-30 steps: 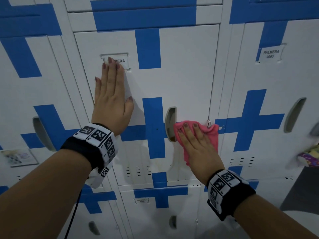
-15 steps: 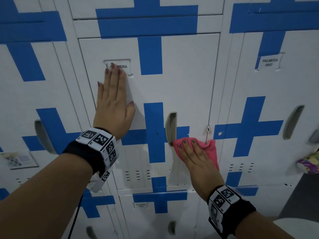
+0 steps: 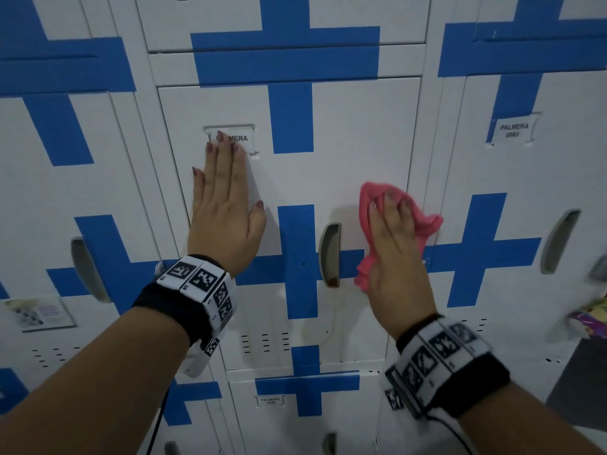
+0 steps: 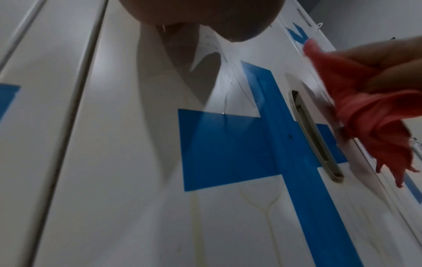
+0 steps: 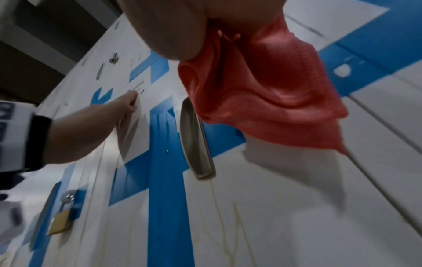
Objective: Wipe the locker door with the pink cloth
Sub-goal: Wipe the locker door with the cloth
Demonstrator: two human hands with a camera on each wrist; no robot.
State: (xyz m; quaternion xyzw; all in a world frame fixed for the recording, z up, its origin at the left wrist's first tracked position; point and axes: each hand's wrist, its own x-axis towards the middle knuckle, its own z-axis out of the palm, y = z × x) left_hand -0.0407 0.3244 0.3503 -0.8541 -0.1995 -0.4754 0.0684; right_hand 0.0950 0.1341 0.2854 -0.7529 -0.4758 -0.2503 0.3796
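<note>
Head view: the locker door (image 3: pixel 354 126), white with a blue cross, faced the person; the pink cloth (image 3: pixel 371 201) lay against its right side, above and right of the recessed handle (image 3: pixel 330 254).
Right hand: the right hand (image 3: pixel 394 251) pressed the cloth to the door with fingers laid over it; loose folds spilled out toward the door's right edge and below the palm. The right wrist view showed a bunched corner hanging free of the panel.
Left hand: the left hand (image 3: pixel 223 205) lay spread and flat on the door, fingertips over the name label (image 3: pixel 241 138), holding nothing, apparently bracing the panel.
Step in hand: wiping the right half of the door, judged from where the cloth sat.
Doing it well: flatter cloth under the whole palm would probably cover more per stroke; overlapping passes would be wise, and the faint yellowish run marks (image 3: pixel 328 326) below the handle looked in need of firmer pressure. Dangling folds could snag in the handle recess.
Change from earlier: half a second before, the cloth sat lower, below and right of the handle; it had since travelled up past it. The left hand had stayed on the label.
</note>
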